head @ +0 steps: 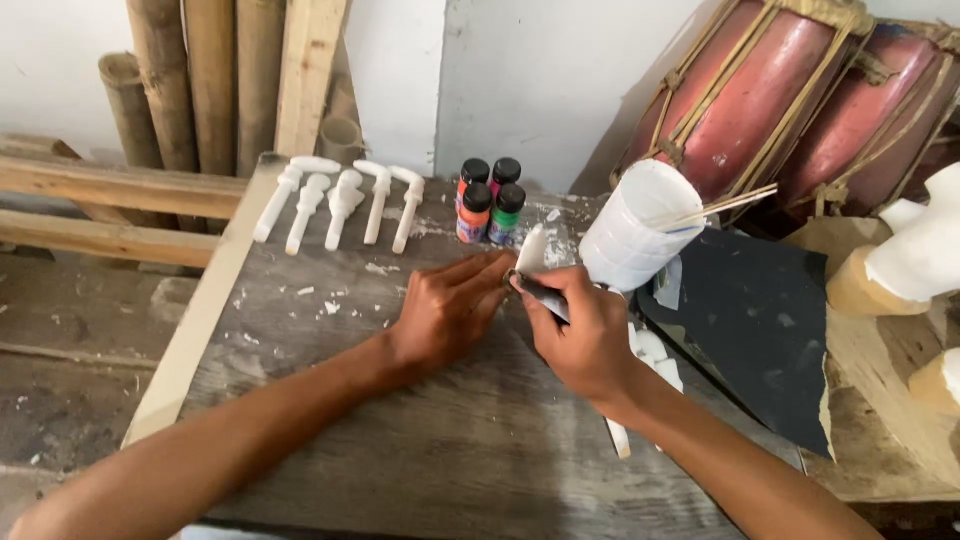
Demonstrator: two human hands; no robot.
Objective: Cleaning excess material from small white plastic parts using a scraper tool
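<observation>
Left hand half-curled on the grey wooden board, fingertips pinching the base of a small white carved piece. Right hand closed around a dark-handled tool, tip against that piece. Piece stands near the paint bottles and white cup.

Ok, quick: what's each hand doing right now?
Left hand: fingers closed on the base of a white carved piece, steadying it.
Right hand: closed on a grey knife-like tool, set against that piece.

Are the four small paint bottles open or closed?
Closed: each of the paint bottles has its black cap on.
</observation>
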